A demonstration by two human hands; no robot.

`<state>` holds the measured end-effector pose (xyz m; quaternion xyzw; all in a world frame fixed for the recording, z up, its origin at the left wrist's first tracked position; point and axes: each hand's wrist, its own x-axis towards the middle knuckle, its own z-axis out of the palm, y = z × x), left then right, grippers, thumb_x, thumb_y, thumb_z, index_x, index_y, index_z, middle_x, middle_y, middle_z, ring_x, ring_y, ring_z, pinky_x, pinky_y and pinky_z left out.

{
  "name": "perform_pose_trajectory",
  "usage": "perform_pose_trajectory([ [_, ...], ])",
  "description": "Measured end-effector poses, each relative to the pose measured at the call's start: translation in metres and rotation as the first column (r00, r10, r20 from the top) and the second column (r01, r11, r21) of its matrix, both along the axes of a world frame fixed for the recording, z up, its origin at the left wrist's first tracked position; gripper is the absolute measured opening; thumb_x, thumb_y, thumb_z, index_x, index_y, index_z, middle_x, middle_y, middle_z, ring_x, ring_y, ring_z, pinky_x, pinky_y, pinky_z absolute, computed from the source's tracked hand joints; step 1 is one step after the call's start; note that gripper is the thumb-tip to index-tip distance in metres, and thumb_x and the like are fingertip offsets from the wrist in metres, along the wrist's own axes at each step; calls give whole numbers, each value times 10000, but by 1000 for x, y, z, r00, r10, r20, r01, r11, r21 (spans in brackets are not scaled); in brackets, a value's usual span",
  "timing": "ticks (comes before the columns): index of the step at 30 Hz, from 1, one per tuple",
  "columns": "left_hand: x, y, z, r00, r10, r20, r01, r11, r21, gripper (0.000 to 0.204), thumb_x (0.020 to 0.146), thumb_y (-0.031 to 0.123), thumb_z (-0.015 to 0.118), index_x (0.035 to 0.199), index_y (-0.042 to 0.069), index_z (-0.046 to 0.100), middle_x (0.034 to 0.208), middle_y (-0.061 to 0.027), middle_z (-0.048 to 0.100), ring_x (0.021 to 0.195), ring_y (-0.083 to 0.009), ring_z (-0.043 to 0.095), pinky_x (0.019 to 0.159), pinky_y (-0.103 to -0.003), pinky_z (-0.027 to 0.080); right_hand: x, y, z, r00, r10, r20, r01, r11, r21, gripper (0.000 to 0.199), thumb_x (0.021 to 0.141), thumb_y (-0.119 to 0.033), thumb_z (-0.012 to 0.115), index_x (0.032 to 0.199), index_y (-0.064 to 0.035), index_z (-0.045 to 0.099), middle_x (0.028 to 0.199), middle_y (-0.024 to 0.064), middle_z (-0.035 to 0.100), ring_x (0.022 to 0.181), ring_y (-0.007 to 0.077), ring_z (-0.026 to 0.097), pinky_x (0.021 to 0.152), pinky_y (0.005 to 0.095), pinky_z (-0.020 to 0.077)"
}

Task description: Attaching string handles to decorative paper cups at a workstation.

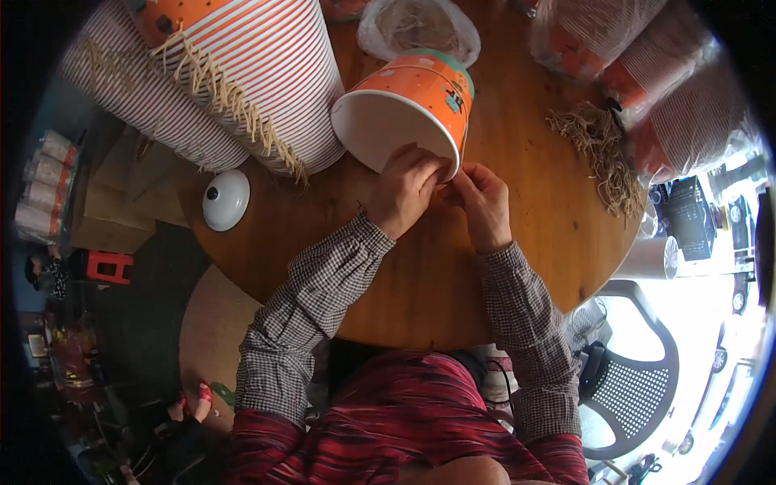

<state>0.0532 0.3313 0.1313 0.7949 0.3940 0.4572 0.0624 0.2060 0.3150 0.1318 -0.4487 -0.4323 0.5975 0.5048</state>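
Observation:
An orange paper bucket [408, 87] with a white inside and a green band at its base lies tilted on the table, its mouth toward me. A thin tan string [464, 139] runs along its outer right side. My left hand [406, 187] is closed on the near rim, with fingers reaching inside the mouth. Just right of it, my right hand [483, 204] pinches at the outside of the rim, where the string runs down to its fingertips. The fingers hide the spot where string and rim meet.
Tall nested bucket stacks [267, 81] with hanging strings stand at left, beside a white lid [227, 200]. A bundle of loose strings [602, 153] lies at right, near plastic-wrapped stacks [687, 113]. A clear plastic bag [372, 32] sits behind the bucket. A chair [634, 388] stands at lower right.

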Motion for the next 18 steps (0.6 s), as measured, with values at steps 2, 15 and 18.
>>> perform_pose_trajectory([
  [2, -1, 0, -1, 998, 34, -62, -32, 999, 21, 102, 818, 69, 597, 913, 36, 604, 892, -109, 633, 888, -277, 601, 904, -401, 442, 0, 1, -5, 999, -16, 37, 15, 1000, 17, 200, 940, -154, 551, 1009, 31, 584, 858, 73, 656, 743, 120, 634, 694, 246, 531],
  [15, -6, -2, -1, 999, 32, 26, -31, 999, -38, 100, 779, 40, 608, 855, 37, 544, 846, -118, 599, 836, -309, 586, 764, -399, 474, 1, 5, -7, 997, 2, 74, -11, 992, 123, 239, 925, -163, 599, 1041, 46, 605, 931, 70, 669, 790, 103, 616, 688, 230, 501],
  [18, -4, -6, 3, 994, -42, 103, 47, 997, -54, 98, 773, 21, 600, 842, 44, 534, 845, -105, 586, 809, -309, 580, 738, -394, 471, 2, 4, -7, 994, -44, 104, 34, 995, 91, 245, 928, -179, 599, 1013, 50, 618, 914, 73, 676, 768, 97, 611, 669, 228, 494],
])
